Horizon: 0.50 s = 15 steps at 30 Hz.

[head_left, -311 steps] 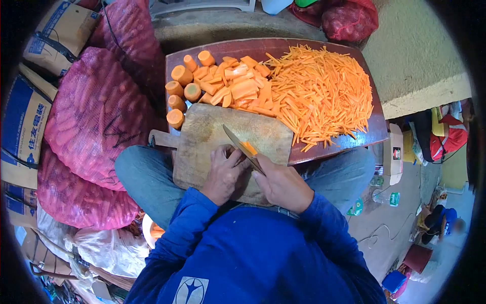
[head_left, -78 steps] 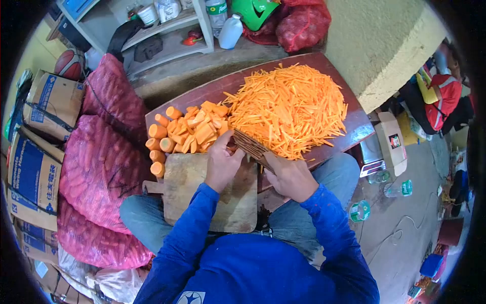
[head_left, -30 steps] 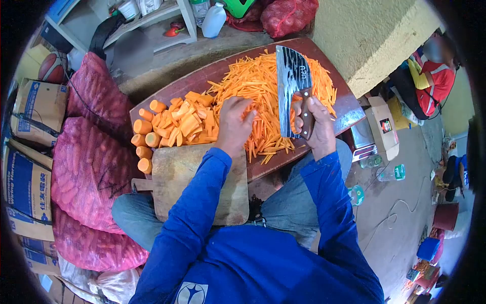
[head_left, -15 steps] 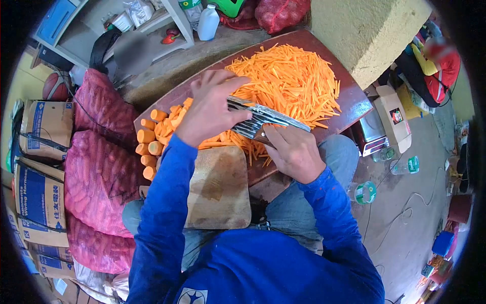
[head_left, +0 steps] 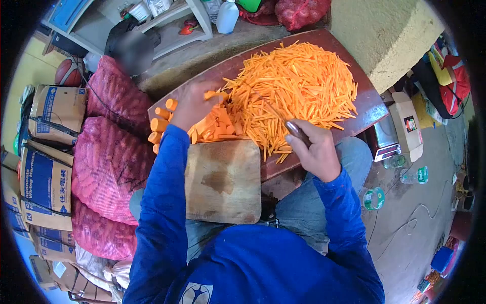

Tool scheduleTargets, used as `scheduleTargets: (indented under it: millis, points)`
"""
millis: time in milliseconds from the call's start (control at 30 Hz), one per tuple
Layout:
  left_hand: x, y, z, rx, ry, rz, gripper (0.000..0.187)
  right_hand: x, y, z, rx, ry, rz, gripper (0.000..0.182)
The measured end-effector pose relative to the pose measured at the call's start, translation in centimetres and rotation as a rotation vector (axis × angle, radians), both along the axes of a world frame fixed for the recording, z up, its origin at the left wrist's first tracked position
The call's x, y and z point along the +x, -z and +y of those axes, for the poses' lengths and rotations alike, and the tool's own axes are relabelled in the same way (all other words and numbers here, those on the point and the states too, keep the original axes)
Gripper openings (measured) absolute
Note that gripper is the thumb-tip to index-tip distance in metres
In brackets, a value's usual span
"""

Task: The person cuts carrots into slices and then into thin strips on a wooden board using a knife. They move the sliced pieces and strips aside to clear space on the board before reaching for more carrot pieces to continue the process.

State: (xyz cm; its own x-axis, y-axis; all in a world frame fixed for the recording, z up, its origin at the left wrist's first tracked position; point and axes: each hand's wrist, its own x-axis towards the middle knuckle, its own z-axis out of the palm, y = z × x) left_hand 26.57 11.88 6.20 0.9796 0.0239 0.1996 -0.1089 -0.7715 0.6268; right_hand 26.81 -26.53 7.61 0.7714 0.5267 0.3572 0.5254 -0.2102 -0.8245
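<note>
My right hand (head_left: 320,149) is wrapped round the dark handle of a knife (head_left: 298,133), whose blade points up and left over a large heap of orange carrot sticks (head_left: 304,83). My left hand (head_left: 193,105), a little blurred, is at the left of the heap, with an orange carrot piece (head_left: 216,95) at its fingertips. Below it lie cut carrot slices (head_left: 215,124). Several peeled carrots (head_left: 158,124) are at the table's left edge. A wooden cutting board (head_left: 223,182) with a damp patch rests in front of my body.
The dark red table (head_left: 367,101) carries the carrots. Pink mesh sacks (head_left: 109,162) and cardboard boxes (head_left: 48,177) stand at the left. Plastic bottles (head_left: 373,198) and an open carton (head_left: 406,124) are on the right floor. Part of a person in red (head_left: 458,86) shows at upper right.
My hands have moved apart. The left has left the wide blade and now reaches over the carrot slices; the right has tilted the knife, its blade now seen edge-on. The view has shifted slightly.
</note>
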Motion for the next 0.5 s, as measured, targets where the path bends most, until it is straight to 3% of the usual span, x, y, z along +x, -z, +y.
scheduleTargets:
  millis: [33,100,133,233,367,400,500]
  points:
    - [-0.9,-0.2,-0.2,0.002,-0.004,0.004,0.037,0.1,-0.2,0.0,0.021,-0.014,0.107,0.028]
    - [-3.6,-0.4,-1.1,0.405,-0.043,0.079,0.047,0.1,0.2,0.3,0.046,-0.024,0.096,0.028]
    - [-4.3,-0.3,-1.7,0.463,-0.041,0.04,0.05,0.2,0.5,0.3,0.032,-0.031,0.082,0.029]
    - [-4.6,0.4,-3.1,0.517,-0.062,-0.049,0.05,0.2,1.2,0.8,0.02,-0.049,0.051,0.028]
    - [-3.9,1.0,-3.8,0.515,0.012,0.017,0.038,0.2,1.4,1.1,-0.037,-0.057,0.056,0.027]
    - [-3.8,1.2,-3.8,0.499,0.008,-0.043,0.025,0.2,1.5,1.2,-0.038,-0.062,0.05,0.027]
    - [-3.9,1.2,-3.6,0.363,-0.006,-0.121,0.02,0.2,1.9,1.3,-0.043,-0.061,0.041,0.028]
